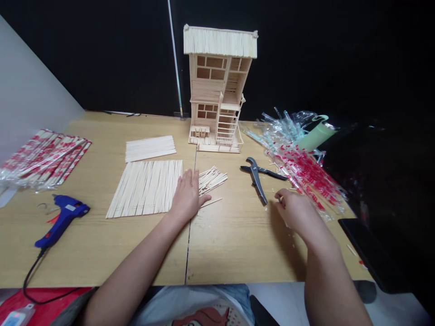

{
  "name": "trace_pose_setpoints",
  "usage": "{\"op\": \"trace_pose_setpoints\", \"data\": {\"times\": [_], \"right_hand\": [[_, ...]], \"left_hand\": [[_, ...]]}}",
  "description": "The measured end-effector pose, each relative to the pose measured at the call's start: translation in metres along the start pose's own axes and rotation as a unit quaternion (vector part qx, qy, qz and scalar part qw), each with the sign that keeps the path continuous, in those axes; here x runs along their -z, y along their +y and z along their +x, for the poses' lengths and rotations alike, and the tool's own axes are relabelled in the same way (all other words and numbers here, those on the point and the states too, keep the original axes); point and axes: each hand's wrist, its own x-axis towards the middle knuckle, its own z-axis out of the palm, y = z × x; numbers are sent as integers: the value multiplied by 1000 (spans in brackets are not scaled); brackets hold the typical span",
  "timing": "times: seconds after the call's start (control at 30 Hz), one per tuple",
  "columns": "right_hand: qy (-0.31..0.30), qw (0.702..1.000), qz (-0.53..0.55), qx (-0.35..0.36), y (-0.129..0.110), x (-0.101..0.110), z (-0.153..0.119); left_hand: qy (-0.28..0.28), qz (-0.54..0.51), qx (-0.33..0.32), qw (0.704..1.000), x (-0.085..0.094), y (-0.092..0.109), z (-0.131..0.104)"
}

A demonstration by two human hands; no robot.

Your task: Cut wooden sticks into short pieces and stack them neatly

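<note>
My left hand (186,195) lies flat with its fingers stretched out, at the right edge of a row of thin wooden sticks (144,188) laid side by side. By its thumb is a loose heap of shorter sticks (212,179). Over on the right, my right hand (295,210) is closed, fingertips pinched together just above the table. A small dark bit shows at the fingertips, too little to name. Hand shears with a grey hooked jaw and black handle (257,181) lie left of that hand. A smaller stick panel (150,148) rests behind the big row.
A two-storey stick house (217,90) stands at the back. On the left are a blue glue gun (62,219) with its cord and red-patterned wrapped packets (47,156). Clear and red wrappers (306,167), a pale green roll (316,136) and a black slab (370,253) sit on the right.
</note>
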Motion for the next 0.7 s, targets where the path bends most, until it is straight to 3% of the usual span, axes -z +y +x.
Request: {"op": "trace_pose_setpoints", "data": {"times": [0.1,0.17,0.27,0.33,0.4,0.5,0.7], "right_hand": [[30,1000,2,-7,4,0,-2],[57,997,47,17,-7,-3,-7],[50,984,138,104,-41,-10,-15],[3,969,161,185,-70,-16,-19],[-43,957,138,251,-97,-21,-21],[-51,944,81,316,-122,-29,-18],[-24,932,-8,362,-132,-36,15]], "left_hand": [[24,-13,-24,999,3,-2,3],[43,3,-11,999,8,-3,4],[56,46,35,997,17,-3,7],[50,56,53,996,22,-5,9],[43,49,58,996,24,-8,10],[52,42,63,996,23,-14,10],[55,51,54,996,20,-23,9]]}}
